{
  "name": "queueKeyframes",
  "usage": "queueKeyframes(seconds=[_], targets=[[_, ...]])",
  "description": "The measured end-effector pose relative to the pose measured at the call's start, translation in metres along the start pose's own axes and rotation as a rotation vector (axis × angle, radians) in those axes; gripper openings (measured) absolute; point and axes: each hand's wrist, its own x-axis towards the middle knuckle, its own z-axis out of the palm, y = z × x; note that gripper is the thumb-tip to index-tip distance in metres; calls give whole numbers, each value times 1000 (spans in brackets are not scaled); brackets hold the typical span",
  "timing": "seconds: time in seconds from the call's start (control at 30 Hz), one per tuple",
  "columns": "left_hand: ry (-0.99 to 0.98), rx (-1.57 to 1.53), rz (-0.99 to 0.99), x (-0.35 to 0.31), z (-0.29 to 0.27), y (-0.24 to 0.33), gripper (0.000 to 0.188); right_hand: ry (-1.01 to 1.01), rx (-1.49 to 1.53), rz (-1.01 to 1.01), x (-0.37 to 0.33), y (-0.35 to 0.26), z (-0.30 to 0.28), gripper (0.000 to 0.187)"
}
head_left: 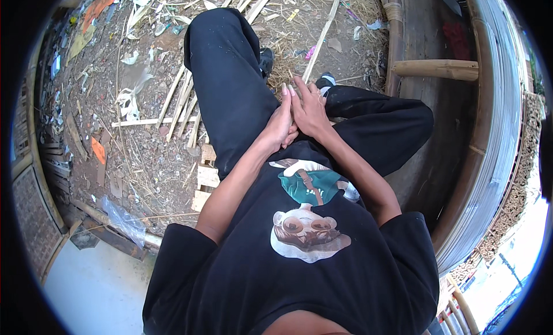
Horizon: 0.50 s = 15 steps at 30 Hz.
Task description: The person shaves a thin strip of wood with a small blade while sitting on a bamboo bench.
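Black printed T-shirt [299,260] nearest cam. Left hand [280,125] & right hand [311,110] pressed palm to palm above lap, far of shirt; each grip flat, grasping nothing. Bamboo strips [183,107] on ground, left.

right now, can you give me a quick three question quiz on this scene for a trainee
1. True or false: the left hand and the right hand are pressed together over the lap.
2. What do the fingers hold? A) a bamboo strip B) a knife C) nothing visible
3. What lies on the ground beside the person's left leg?

Key
1. True. The palms touch, fingers pointing away from the body.
2. C. No tool or strip shows between the hands.
3. Loose bamboo strips, with litter and dry straw about them.
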Motion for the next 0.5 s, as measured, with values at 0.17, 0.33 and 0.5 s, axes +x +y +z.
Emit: queueKeyframes(seconds=[0.17,0.33,0.5], targets=[[10,8,10,3,0,0,76,37,145,-65,0,4,4,36],[22,-20,-25,-3,2,4,74,23,224,-34,0,3,3,37],[25,4,-8,-5,4,2,74,97,221,-86,-4,13,12,41]])
